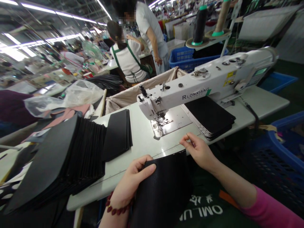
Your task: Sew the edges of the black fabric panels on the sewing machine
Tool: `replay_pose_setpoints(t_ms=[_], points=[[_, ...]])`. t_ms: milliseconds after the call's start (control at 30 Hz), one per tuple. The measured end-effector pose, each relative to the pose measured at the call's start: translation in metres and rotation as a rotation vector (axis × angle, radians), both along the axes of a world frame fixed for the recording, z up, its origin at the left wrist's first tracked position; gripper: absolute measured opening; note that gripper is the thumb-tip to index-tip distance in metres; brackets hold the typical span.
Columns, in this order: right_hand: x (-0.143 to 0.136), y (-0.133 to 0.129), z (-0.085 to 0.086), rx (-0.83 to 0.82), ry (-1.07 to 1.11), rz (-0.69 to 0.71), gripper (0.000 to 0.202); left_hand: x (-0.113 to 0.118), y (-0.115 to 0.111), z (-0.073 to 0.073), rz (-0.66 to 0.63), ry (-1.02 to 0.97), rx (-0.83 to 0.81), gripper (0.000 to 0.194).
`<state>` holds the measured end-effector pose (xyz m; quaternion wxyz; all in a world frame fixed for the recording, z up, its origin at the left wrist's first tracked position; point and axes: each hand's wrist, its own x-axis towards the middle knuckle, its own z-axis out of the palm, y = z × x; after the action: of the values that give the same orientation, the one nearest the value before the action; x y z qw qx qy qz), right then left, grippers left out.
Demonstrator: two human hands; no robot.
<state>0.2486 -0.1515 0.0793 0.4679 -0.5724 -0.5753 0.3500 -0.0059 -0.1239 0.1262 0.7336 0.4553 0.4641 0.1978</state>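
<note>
My left hand (139, 174) grips the upper left corner of a black panel (163, 190), thumb on top, at the near edge of the sewing table (140, 136). My right hand (196, 148) is pinched just above and right of the panel's upper right corner; what its fingertips hold, perhaps a thread, is too small to make out. Light stitches or thread ends show along the panel's top edge. Beyond my hands stands a white sewing machine (175, 91), its needle area over a shiny metal plate (175, 122).
Black panels are stacked under the machine arm (209, 114), left of the needle (117, 133) and at the far left (52, 161). Blue baskets (282, 158) stand right and behind. Thread cones (199, 25) rise behind the machine. Two people are beyond the table.
</note>
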Motion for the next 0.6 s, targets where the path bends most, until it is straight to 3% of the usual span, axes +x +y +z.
replay_pose_setpoints(t_ms=[167, 267, 367, 500, 600], points=[[0.001, -0.002, -0.002, 0.006, 0.033, 0.204, 0.008, -0.002, 0.000, -0.003, -0.008, -0.006, -0.001, 0.027], [-0.006, -0.004, 0.001, 0.055, 0.054, 0.252, 0.005, -0.002, 0.000, -0.004, -0.014, -0.005, -0.004, 0.027], [-0.007, -0.004, 0.003, 0.073, 0.091, 0.220, 0.007, -0.003, 0.000, -0.004, -0.006, -0.003, 0.002, 0.027], [0.000, -0.004, 0.000, -0.052, 0.187, 0.096, 0.014, -0.003, 0.000, -0.003, 0.010, 0.000, 0.009, 0.027], [0.002, -0.006, -0.004, -0.082, 0.166, 0.108, 0.015, -0.003, 0.000, -0.002, 0.011, 0.008, 0.000, 0.028]])
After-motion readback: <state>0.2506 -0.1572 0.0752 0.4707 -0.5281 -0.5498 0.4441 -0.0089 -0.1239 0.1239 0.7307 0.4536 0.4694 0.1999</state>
